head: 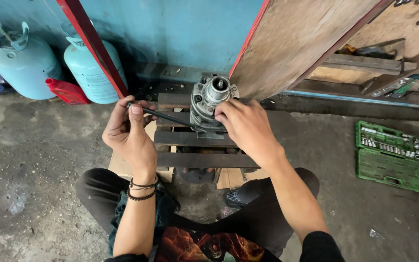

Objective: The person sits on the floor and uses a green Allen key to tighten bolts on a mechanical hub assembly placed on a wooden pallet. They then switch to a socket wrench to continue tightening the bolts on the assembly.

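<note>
A grey metal compressor-like unit [208,98] with a round hub on top stands on a dark wooden slatted stand [197,159]. My right hand [245,127] grips the unit's right side and front. My left hand [128,132] is closed around the end of a thin black tool handle [166,116], which runs rightwards to the unit's left side. I sit on the concrete floor with my knees on either side of the stand.
Two pale blue gas cylinders [23,65] and a red bottle [66,92] stand against the blue wall at left. An open green socket set case [390,155] lies on the floor at right. A wooden board [297,39] and shelf with tools [394,73] rise behind.
</note>
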